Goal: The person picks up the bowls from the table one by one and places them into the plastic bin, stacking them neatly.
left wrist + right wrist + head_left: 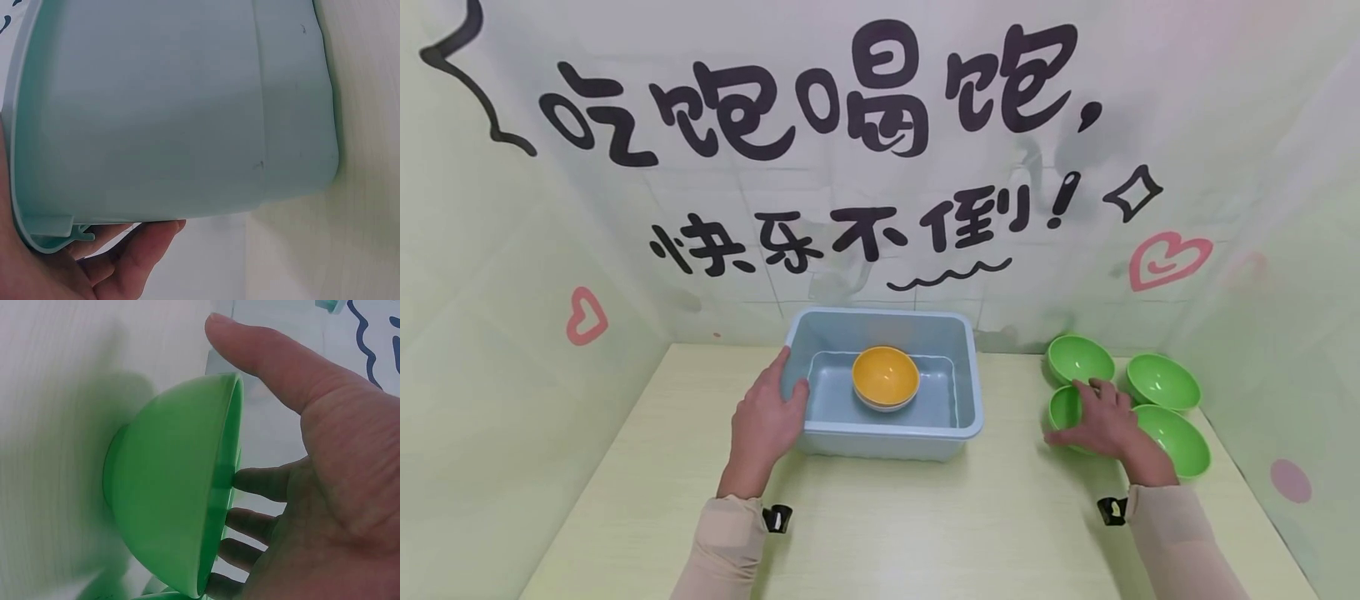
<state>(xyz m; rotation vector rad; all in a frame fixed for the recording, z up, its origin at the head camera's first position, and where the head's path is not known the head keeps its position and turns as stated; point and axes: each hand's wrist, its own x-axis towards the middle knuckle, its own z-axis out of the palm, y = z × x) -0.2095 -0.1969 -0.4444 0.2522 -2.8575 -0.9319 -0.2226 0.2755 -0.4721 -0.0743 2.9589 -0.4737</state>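
Now the left hand (767,417) grips the near-left rim of the pale blue tub (967,392), thumb hooked over the edge, fingers curled under the lip as the left wrist view shows. Inside the tub sits an orange bowl (885,375), nested on a white one. Over on the right, the right hand (1101,425) lies spread across the rim of the front-left green bowl (1063,407), fingers reaching over its mouth and thumb out past the edge; not yet a firm clamp. Three more green bowls (1161,381) cluster just beside it on the pale table (925,517).
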